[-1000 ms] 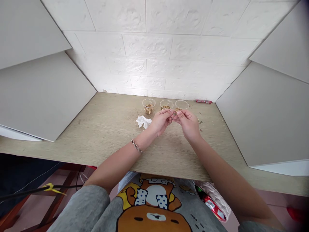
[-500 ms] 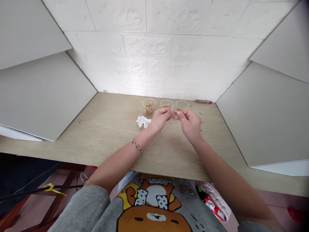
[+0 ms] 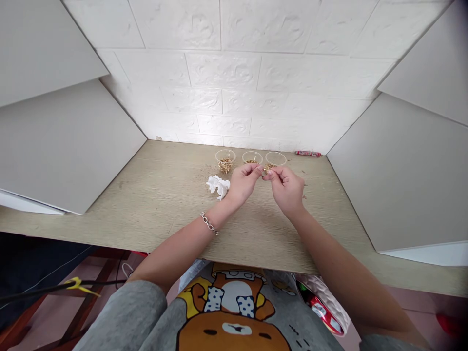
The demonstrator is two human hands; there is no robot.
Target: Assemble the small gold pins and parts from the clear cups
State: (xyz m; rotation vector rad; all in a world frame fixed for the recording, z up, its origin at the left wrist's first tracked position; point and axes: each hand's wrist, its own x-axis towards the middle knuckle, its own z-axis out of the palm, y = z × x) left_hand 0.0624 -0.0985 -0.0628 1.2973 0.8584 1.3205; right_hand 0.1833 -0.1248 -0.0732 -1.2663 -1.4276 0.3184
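Note:
My left hand (image 3: 245, 183) and my right hand (image 3: 285, 187) meet almost fingertip to fingertip above the table, each closed in a pinch. Whatever lies between the fingertips is too small to name. Just behind the hands stand three clear plastic cups. The left cup (image 3: 225, 161) holds many small gold-coloured pieces. My left hand partly covers the middle cup (image 3: 252, 156), where more gold pieces show. The right cup (image 3: 276, 157) is partly hidden by my right hand, with some gold pieces visible low in it. Beside my left wrist lies a crumpled white tissue (image 3: 218, 185).
A red, tube-like item (image 3: 307, 153) lies by the white brick-pattern wall (image 3: 234, 73). Grey panels (image 3: 69, 141) stand on both sides of the wooden table (image 3: 153, 195). Small dark bits are scattered right of my right hand. A black cable with a yellow tie (image 3: 78, 284) runs at lower left.
Both hands stay nearly in place, still pinched together. My left wrist has shifted slightly down and right, and more of the tissue shows.

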